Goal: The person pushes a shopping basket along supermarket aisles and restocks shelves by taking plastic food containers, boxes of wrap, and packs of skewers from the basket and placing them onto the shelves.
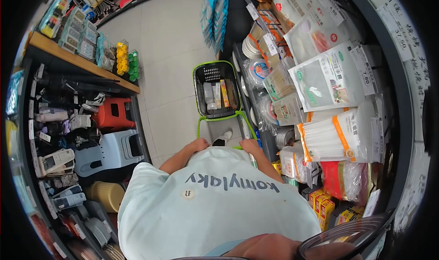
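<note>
A shopping cart stands in front of me, with a black basket (197, 88) rimmed in green and a green handle frame (198, 127). My left hand (198, 145) is closed at the left end of the cart's handle, near the green bar. Around the handle's right end, my right hand (249, 145) is closed too. Most of the handle between them is hidden by my pale shirt. Inside the basket lie clear plastic containers (208, 92), a long yellow-and-orange box (224, 93) and a brown item at the right side.
On the right, close beside the cart, a shelf holds bagged straws (336, 136), packs of disposable gloves (327, 77) and paper plates. The left shelf carries a red stool (112, 114) and a grey-blue stool (109, 152). Blue packages (215, 18) hang ahead; tiled floor (167, 45) runs between.
</note>
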{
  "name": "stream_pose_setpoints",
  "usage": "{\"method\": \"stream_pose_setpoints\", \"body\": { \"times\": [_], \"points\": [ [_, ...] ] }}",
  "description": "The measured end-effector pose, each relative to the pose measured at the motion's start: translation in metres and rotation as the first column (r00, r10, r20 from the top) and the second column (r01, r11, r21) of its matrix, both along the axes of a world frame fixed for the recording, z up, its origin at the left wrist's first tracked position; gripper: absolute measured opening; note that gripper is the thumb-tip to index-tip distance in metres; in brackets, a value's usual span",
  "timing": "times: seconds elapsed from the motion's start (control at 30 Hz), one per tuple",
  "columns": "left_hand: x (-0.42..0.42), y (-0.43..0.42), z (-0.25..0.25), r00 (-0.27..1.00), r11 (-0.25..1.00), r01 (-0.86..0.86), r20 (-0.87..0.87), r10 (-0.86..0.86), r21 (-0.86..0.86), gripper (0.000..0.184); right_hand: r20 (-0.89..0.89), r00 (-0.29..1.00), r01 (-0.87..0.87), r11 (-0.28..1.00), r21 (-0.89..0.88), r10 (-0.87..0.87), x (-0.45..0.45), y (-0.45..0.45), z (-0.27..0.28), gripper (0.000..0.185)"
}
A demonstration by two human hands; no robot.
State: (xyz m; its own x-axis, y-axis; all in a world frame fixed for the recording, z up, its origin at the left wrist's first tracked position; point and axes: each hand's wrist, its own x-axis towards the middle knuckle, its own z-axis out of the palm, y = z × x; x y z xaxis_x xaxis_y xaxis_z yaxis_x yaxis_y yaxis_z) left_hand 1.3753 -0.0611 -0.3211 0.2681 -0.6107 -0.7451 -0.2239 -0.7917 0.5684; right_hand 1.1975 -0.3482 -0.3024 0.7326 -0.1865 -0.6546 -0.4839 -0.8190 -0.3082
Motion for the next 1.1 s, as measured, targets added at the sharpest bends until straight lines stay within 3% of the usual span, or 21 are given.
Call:
{"method": "stream_pose_setpoints", "body": {
  "times": [0.13, 0.2, 0.27, 0.33, 0.37, 0.43, 0.57, 0.63, 0.83, 0.97, 1.1],
  "points": [
    [-0.023, 0.033, 0.008, 0.995, 0.994, -0.08, -0.063, 0.075, -0.078, 0.047, 0.019, 0.999, -0.043, 0.999, -0.003, 0.043, -0.007, 0.021, -0.006, 0.051],
    [-0.042, 0.054, 0.005, 0.99, 0.985, -0.089, 0.095, 0.103, -0.145, 0.045, 0.044, 0.997, -0.07, 0.998, -0.005, 0.071, -0.011, 0.038, -0.008, 0.05],
    [-0.059, 0.077, 0.008, 0.992, 0.984, -0.106, 0.053, 0.114, -0.145, 0.043, 0.063, 0.993, -0.1, 0.995, -0.005, 0.1, -0.021, 0.061, -0.01, 0.048],
    [-0.077, 0.104, 0.027, 0.952, 0.997, -0.028, 0.302, 0.048, -0.07, 0.044, 0.237, 0.967, -0.12, 0.99, 0.079, 0.098, -0.034, 0.089, -0.008, 0.046],
    [-0.084, 0.117, 0.032, 0.951, 0.997, -0.031, 0.304, 0.053, -0.075, 0.044, 0.239, 0.965, -0.124, 0.99, 0.074, 0.103, -0.041, 0.104, -0.008, 0.046],
    [-0.1, 0.143, 0.03, 0.915, 0.984, -0.166, 0.364, 0.175, -0.056, 0.039, 0.26, 0.958, -0.154, 0.98, 0.122, 0.119, -0.053, 0.136, -0.004, 0.044],
    [-0.129, 0.184, 0.019, 0.869, 0.962, -0.261, 0.414, 0.27, -0.079, 0.036, 0.251, 0.934, -0.28, 0.958, 0.067, 0.256, -0.068, 0.178, 0.007, 0.046],
    [-0.135, 0.199, 0.025, 0.843, 0.943, -0.312, 0.425, 0.33, -0.114, 0.034, 0.059, 0.973, -0.232, 0.954, 0.191, 0.224, -0.07, 0.19, 0.013, 0.049],
    [-0.173, 0.237, 0.036, 0.832, 0.94, -0.307, 0.438, 0.341, -0.149, 0.025, -0.104, 0.963, -0.214, 0.94, 0.264, 0.248, -0.091, 0.217, -0.005, 0.057],
    [-0.202, 0.252, 0.019, 0.834, 0.946, -0.272, 0.448, 0.323, -0.176, 0.021, -0.045, 0.969, -0.215, 0.914, 0.344, 0.244, -0.128, 0.21, -0.022, 0.059],
    [-0.233, 0.238, 0.017, 0.847, 0.959, -0.223, 0.452, 0.28, -0.175, 0.019, -0.075, 0.982, -0.153, 0.963, 0.22, 0.173, -0.161, 0.204, 0.05, 0.06]
  ]
}}
